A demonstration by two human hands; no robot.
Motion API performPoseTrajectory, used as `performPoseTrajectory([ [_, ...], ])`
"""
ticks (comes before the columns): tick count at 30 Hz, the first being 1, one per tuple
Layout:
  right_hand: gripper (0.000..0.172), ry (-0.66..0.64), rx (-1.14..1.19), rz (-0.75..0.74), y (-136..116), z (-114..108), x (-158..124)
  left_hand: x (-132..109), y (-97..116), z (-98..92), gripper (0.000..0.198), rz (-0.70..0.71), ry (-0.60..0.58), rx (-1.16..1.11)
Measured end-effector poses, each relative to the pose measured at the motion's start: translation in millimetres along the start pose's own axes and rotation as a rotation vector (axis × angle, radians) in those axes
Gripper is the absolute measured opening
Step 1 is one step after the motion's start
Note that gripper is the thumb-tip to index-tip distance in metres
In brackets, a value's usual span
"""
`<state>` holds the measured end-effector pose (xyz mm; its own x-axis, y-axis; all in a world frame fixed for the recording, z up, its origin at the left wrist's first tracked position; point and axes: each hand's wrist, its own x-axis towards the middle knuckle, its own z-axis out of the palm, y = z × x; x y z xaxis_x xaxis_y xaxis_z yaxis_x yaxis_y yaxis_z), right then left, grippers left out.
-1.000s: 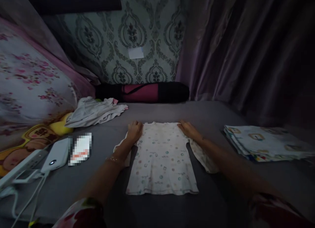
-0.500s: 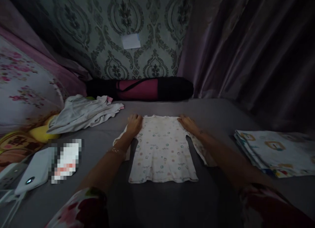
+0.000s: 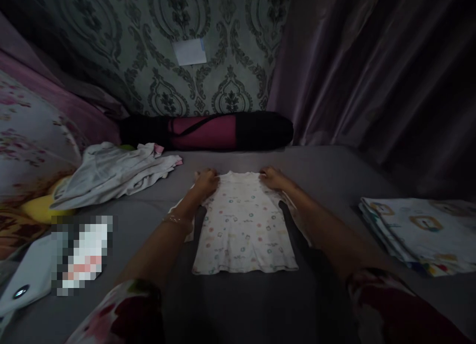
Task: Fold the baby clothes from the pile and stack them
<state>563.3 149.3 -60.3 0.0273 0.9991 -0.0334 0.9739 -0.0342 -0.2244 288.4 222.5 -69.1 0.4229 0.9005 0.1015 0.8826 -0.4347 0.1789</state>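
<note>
A small white shirt (image 3: 243,225) with a scattered print lies spread flat on the grey bed sheet, its neckline away from me and its sleeves partly under my forearms. My left hand (image 3: 207,182) is closed on the shirt's left shoulder. At the opposite shoulder, my right hand (image 3: 272,178) has its fingers pinched on the fabric beside the neckline.
A crumpled pale garment (image 3: 115,173) lies at the left, beside a yellow item (image 3: 39,209). Nearer are a white power bank (image 3: 31,274) and a pixelated object (image 3: 85,255). A folded printed cloth (image 3: 424,230) lies right. A black and pink roll (image 3: 208,132) lines the wall.
My right hand has moved inward, toward the neckline, and my left hand slightly right. The shirt's top edge between them looks narrower. The camera view has shifted a little.
</note>
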Motion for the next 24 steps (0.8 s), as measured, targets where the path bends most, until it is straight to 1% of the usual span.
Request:
performPoseTrajectory([
  [2,0.032,-0.016,0.031,-0.02,-9.3,2.3,7.6,6.4,10.7,1.8,0.03,0.016,-0.023,-0.041],
  [5,0.033,-0.009,0.041,-0.006,-19.5,7.2,13.2,11.4,24.6,7.7,0.032,0.014,-0.008,-0.089],
  [9,0.032,0.025,0.054,0.033,-23.2,12.0,11.0,9.5,31.9,16.9,0.03,-0.046,0.025,-0.105],
  [15,0.034,0.207,0.02,0.126,-32.1,26.4,-0.6,1.6,34.2,29.3,0.035,-0.124,0.104,-0.005],
  [18,0.036,0.254,0.006,0.145,-37.2,32.7,-2.6,-0.3,37.2,33.9,0.038,-0.141,0.166,0.083],
  [21,0.033,0.219,0.076,0.108,-33.2,26.8,-0.9,-0.6,40.9,32.9,0.039,-0.131,0.208,0.16],
  [24,0.031,0.173,0.276,0.042,-14.5,7.3,-6.3,-1.9,47.5,23.1,0.038,-0.112,0.186,0.192],
])
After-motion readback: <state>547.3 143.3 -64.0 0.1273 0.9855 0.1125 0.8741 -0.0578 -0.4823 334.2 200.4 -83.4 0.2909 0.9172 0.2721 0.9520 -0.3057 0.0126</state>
